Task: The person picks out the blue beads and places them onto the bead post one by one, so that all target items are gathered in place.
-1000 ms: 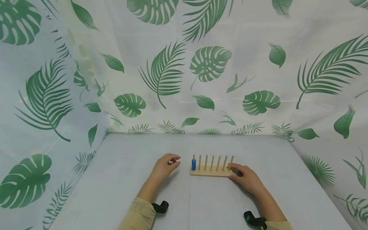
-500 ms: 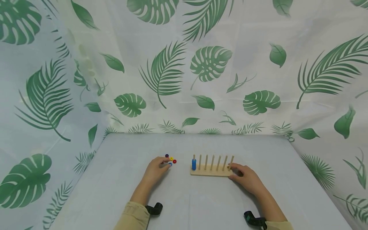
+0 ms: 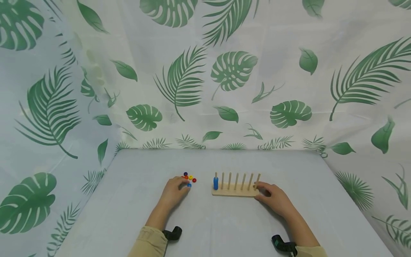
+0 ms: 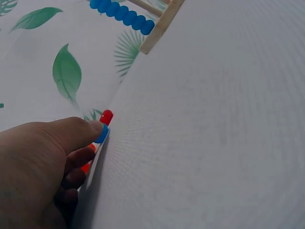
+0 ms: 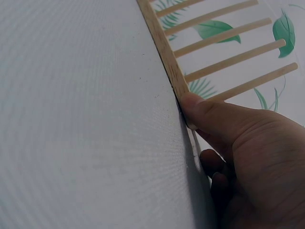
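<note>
My left hand has its thumb and fingertips at a small blue bead, pinching it at table level. In the left wrist view this blue bead shows just past the thumb tip; curled fingers lie below. Close by are a red bead, a yellow bead, an orange bead and a dark purple bead. My right hand grips the right end of a wooden peg board, its thumb on the base. Blue beads are stacked on the leftmost peg.
The remaining upright pegs are bare. Grey-white cloth covers the table, and a leaf-printed curtain rises behind its far edge. Black cameras are strapped to the wrists.
My left hand has moved left from beside the peg board to the loose beads, uncovering several of them. Its fingertips have come together at the blue bead. My right hand stays on the board.
</note>
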Tool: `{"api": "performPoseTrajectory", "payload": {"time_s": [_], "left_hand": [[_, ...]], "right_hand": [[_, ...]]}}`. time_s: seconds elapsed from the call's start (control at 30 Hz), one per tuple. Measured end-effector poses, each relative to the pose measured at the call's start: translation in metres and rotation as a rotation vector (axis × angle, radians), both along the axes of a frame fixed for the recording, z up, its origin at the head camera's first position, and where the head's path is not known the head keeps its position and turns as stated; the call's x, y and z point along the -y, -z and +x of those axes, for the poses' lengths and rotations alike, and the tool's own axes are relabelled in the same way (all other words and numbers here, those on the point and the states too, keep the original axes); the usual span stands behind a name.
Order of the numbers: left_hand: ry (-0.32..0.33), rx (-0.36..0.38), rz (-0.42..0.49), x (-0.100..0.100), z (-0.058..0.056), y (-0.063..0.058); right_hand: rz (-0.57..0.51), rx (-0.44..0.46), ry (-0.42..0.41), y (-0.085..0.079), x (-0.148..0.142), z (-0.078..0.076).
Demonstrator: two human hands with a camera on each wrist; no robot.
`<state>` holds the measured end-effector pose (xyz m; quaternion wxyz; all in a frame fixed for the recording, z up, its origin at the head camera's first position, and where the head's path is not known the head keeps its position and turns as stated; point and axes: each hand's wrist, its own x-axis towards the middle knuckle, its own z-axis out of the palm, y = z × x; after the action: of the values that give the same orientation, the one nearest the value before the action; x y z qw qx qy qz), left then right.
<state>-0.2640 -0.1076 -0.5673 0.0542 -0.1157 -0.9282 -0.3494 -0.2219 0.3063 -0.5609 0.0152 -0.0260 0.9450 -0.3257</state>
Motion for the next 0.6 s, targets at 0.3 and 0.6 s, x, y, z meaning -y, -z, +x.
{"api": "performPoseTrajectory", "payload": {"time_s": [0.3, 0.6], "left_hand": [[-0.024, 0.001, -0.039, -0.0026, -0.0003, 0.0024], [-0.031, 0.001, -0.037, -0.0066, 0.0038, -0.0037]], "right_hand": [[0.006, -0.001, 0.003, -0.0016, 0.0006, 0.0003], [0.005, 0.002, -0.002, -0.0012, 0.0004, -0.0001]]}}
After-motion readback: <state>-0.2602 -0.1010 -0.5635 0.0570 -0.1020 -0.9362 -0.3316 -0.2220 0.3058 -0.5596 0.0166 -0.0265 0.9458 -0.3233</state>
